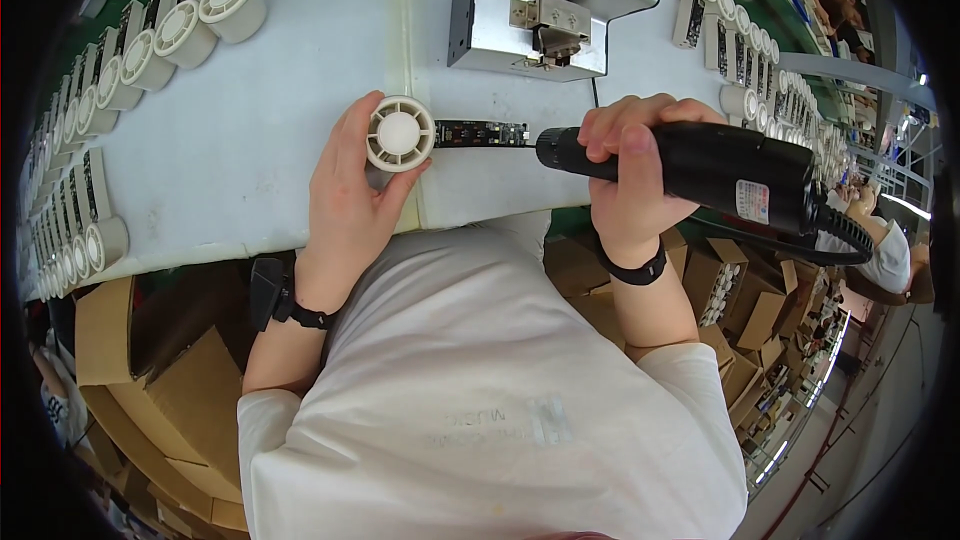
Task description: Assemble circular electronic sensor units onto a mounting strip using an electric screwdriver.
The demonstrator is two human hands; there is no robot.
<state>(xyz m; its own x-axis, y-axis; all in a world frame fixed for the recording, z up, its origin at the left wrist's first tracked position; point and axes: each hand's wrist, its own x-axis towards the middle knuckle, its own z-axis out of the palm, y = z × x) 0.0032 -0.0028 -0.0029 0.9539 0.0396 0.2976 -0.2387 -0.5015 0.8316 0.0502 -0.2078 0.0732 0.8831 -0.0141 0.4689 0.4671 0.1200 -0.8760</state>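
Observation:
My left hand is closed round a white round fan head with a spoked grille. From its right side a narrow dark circuit board stretches over the white table. My right hand wraps round a black electric screwdriver, held almost level and pointing left. The screwdriver's tip meets or nearly meets the board's right end; contact is too small to tell. A black cord trails from the tool's rear.
A grey metal machine stands at the table's far side. Rows of similar white fan units line the left, with more at the right. Open cardboard boxes sit below the front edge. Another person is at the far right.

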